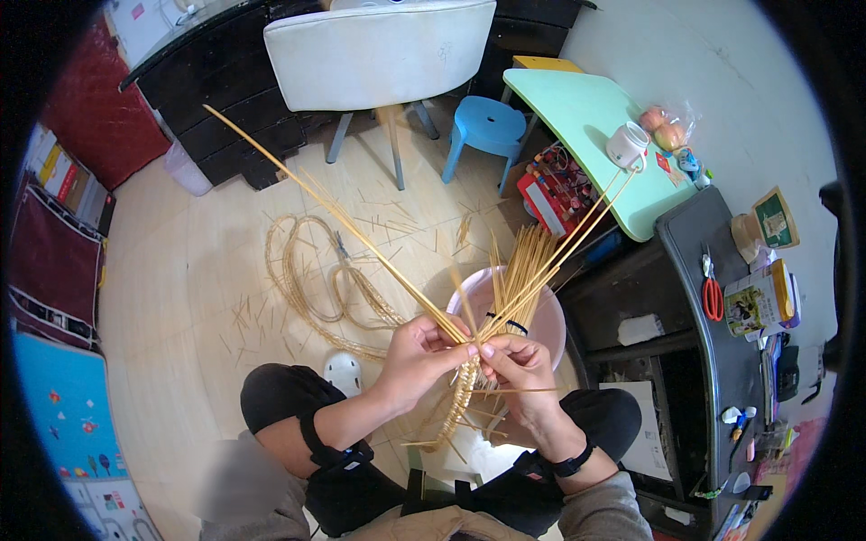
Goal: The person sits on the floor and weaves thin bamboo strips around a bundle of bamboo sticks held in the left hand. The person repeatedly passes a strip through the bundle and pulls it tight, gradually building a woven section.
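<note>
Between my knees hangs a flat plaited straw braid [457, 409], with short straw ends sticking out of its sides. My left hand [426, 351] pinches the top of the braid and a group of long straws [365, 237] that fan up to the left. Close beside it, my right hand [517, 365] grips the same braid end where other straws [575, 250] spread up to the right. One straw between the hands is blurred. Just beyond my right hand, a pink basin [551, 324] holds a bundle of straw stalks [528, 264].
A long coil of finished braid [291, 277] lies on the tiled floor [176, 284] among scattered straw clippings. A blue stool [488, 125], a white chair [382, 57] and a green table [575, 101] stand ahead. Red-handled scissors [712, 294] rest on the dark desk [690, 223] at right.
</note>
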Demonstrator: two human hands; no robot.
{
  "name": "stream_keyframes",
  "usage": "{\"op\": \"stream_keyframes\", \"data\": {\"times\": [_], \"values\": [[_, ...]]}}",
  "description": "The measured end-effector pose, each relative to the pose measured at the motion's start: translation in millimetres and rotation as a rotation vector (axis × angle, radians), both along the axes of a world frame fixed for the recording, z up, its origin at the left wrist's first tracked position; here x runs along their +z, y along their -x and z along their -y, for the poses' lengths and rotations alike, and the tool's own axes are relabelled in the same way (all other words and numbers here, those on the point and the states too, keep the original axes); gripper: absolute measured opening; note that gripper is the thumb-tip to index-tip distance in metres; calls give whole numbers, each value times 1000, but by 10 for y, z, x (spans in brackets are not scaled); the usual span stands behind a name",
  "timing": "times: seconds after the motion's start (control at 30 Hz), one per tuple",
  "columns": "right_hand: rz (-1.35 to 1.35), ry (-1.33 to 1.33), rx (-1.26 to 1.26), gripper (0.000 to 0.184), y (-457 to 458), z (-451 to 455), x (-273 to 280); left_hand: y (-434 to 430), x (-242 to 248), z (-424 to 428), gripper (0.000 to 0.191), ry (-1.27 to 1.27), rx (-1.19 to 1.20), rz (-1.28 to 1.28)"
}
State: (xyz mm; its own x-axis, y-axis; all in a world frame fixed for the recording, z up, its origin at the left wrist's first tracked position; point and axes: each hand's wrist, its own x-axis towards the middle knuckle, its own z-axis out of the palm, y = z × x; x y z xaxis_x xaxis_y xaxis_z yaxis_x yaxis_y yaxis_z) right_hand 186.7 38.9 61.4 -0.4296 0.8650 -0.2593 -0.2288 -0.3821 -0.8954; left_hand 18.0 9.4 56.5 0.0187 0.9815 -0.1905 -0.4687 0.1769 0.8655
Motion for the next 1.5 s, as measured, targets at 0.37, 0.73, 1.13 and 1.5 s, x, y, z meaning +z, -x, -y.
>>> {"op": "stream_keyframes", "data": {"times": [0.37,0.73,1.13,1.5], "values": [[175,-221,-171,9,103,150,59,-3,-21,35,19,92,-61,173],[-189,349,-111,7,69,41,-3,-105,-3,53,13,-157,-25,1],[177,-404,-160,12,100,100,-44,-45,-69,12,20,-10,-120,-39],[160,-191,-49,18,30,-17,137,41,-24,-5,20,61,-156,93]]}}
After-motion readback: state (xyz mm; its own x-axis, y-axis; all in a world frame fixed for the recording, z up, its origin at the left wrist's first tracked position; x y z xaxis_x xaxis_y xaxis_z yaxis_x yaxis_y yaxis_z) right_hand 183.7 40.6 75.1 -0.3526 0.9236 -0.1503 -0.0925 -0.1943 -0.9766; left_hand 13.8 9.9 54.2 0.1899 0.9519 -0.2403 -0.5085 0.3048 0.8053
